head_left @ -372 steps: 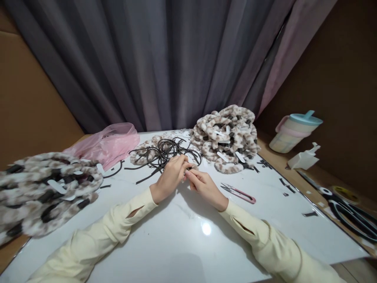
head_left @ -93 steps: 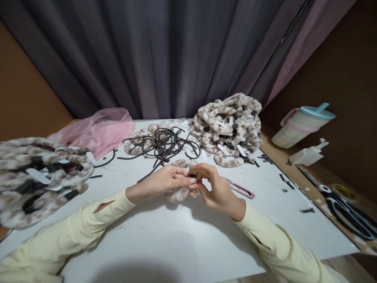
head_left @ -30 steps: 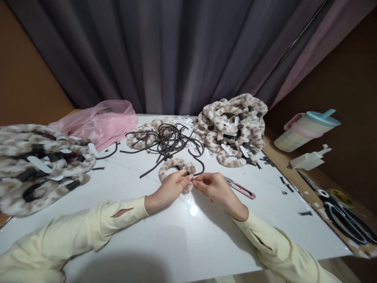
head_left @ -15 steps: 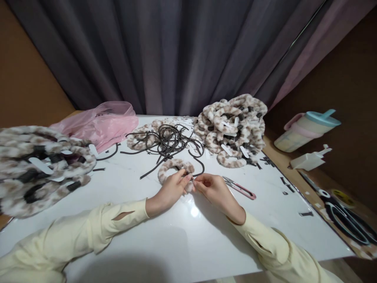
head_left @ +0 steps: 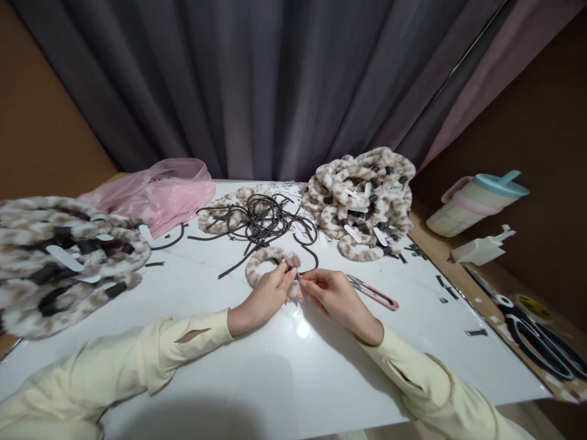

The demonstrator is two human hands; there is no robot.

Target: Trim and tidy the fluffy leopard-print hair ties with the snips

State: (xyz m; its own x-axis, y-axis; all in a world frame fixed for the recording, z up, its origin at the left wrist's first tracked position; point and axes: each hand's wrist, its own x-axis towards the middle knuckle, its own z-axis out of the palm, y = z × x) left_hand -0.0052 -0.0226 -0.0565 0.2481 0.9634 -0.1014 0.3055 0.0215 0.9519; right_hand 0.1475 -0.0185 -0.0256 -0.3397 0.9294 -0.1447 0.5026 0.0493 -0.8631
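A fluffy white-and-brown ring (head_left: 253,267) lies on the table in front of me. My left hand (head_left: 263,296) is closed on its near right side, thumb and fingers pinching where the ring's ends come together. Close beside it, my right hand (head_left: 337,299) has thumb and index finger pressed together at the same spot; what they pinch is too small to make out. A dark cord (head_left: 316,260) curves down to the fingertips from a tangled pile of cords (head_left: 266,220). Pink-handled thread snips (head_left: 378,295) lie just right of my right hand.
Heaps of fluffy rings with white tags stand at left (head_left: 27,226) and at back right (head_left: 367,177). A pink plastic bag (head_left: 156,192) is behind. On the right edge are a lidded cup (head_left: 472,205), a white bottle (head_left: 481,249), large scissors (head_left: 532,336) and short cord pieces (head_left: 477,333).
My hands stay at the ring with only slight finger shifts. The right fingertips have moved a little at the joint; everything else is as it was.
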